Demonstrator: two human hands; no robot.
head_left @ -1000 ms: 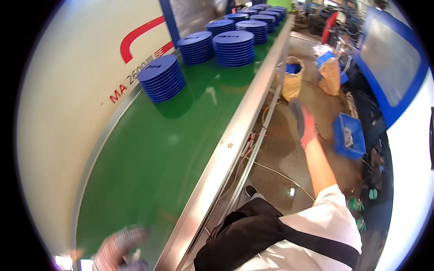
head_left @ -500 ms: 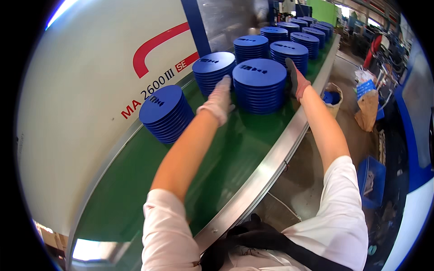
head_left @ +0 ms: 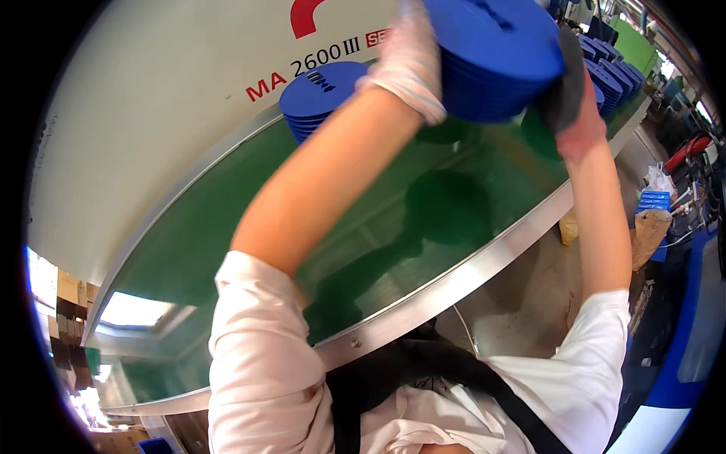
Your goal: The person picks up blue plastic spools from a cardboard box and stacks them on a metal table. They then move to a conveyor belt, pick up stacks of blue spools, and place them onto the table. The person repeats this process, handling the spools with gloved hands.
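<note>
A stack of round blue plastic discs (head_left: pixel 491 53) is held up between my two hands, above the green conveyor belt (head_left: pixel 454 204). My left hand (head_left: pixel 408 64), in a pale glove, grips the stack's left side, its fingers partly cut off at the top and smeared by motion. On the opposite side my right hand (head_left: pixel 571 98) presses against the discs in a grey and pink glove. Another blue stack (head_left: pixel 321 94) stands on the belt by the machine wall, to the left of my left forearm. Beneath the held stack its dark shadow falls on the belt.
Further stacks of blue discs (head_left: pixel 609 83) stand in rows at the belt's far right end. A metal rail (head_left: pixel 484 272) edges the belt on my side. The large beige machine panel (head_left: pixel 166 113) borders its far side. Bags and blue items (head_left: pixel 654 200) lie beyond the rail.
My hands have closed on the near stack of discs and lifted it off the belt. The view has turned, so the left stack and machine lettering sit higher.
</note>
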